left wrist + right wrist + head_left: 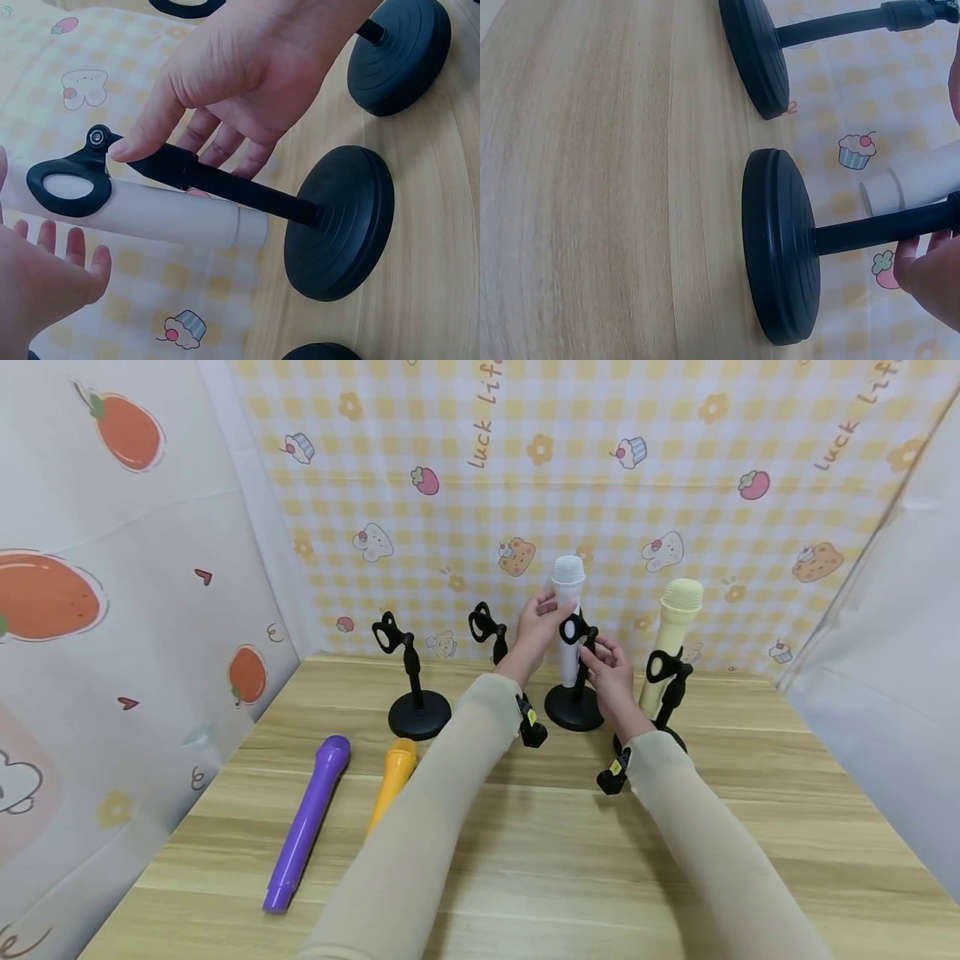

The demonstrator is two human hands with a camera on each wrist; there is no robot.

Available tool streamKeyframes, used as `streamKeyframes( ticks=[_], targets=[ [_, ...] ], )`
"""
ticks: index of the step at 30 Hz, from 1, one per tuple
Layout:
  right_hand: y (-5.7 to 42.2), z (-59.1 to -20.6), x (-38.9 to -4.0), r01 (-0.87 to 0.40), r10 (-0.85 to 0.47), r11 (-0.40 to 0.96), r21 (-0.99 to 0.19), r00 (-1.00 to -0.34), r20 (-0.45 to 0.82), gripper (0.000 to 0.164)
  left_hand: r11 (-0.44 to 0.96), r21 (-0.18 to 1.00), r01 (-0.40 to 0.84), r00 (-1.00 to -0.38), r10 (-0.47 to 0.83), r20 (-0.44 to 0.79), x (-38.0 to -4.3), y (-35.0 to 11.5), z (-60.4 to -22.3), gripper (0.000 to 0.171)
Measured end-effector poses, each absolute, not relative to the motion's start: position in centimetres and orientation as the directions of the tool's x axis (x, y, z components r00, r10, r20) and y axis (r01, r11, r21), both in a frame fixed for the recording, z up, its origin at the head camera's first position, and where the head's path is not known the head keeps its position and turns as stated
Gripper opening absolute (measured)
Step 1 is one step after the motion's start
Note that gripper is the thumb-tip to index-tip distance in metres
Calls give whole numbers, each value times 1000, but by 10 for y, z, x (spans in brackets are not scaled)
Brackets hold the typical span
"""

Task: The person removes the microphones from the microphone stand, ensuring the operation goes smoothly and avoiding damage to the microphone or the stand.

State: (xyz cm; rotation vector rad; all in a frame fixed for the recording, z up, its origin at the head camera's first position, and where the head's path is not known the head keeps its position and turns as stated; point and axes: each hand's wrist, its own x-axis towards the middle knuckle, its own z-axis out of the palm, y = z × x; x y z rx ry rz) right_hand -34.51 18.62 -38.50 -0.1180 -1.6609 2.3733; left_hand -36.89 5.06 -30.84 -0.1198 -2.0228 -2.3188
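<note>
A white microphone (568, 572) stands nearly upright at the clip of a black microphone stand (576, 706); the clip's oval loop (71, 186) overlaps its body. My left hand (534, 631) holds the upper body of this microphone, thumb across its front. In the left wrist view, the fingertips of that hand (37, 281) show beside it. My right hand (611, 681) grips the same stand below the clip, its thumb (135, 142) at the clip joint and its other fingers behind the post (885, 229). The microphone's lower end (885, 193) hangs above the round base.
To the right, a cream microphone (672, 627) leans in another stand (670, 693). Two more stands (418, 714) (487, 625) are on the left, the nearer-to-centre one partly behind my left arm. Purple (307, 822) and orange (393, 781) microphones lie on the wooden table (570, 877). A patterned cloth hangs behind.
</note>
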Motion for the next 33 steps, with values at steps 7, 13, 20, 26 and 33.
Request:
streamKeyframes(
  ticks=[7, 13, 20, 26, 33],
  targets=[
    [187, -385, -345, -139, 243, -333, -932, -968, 57, 28, -94, 993, 78, -997, -6, 78, -368, 59, -308, 51],
    [187, -385, -347, -138, 256, -323, -936, -965, 54, 28, -124, 989, 77, -997, -25, 75, -368, 62, -307, 48],
    [188, -387, -351, -134, 261, -297, -945, -964, 54, 29, -135, 987, 84, -996, -23, 82, -370, 60, -308, 47],
    [188, -387, -351, -128, 258, -291, -948, -965, 51, 25, -125, 988, 88, -996, -20, 86, -370, 58, -308, 47],
    [188, -386, -349, -138, 236, -314, -939, -970, 64, 21, -132, 987, 90, -996, -15, 89, -368, 55, -307, 45]
  ],
)
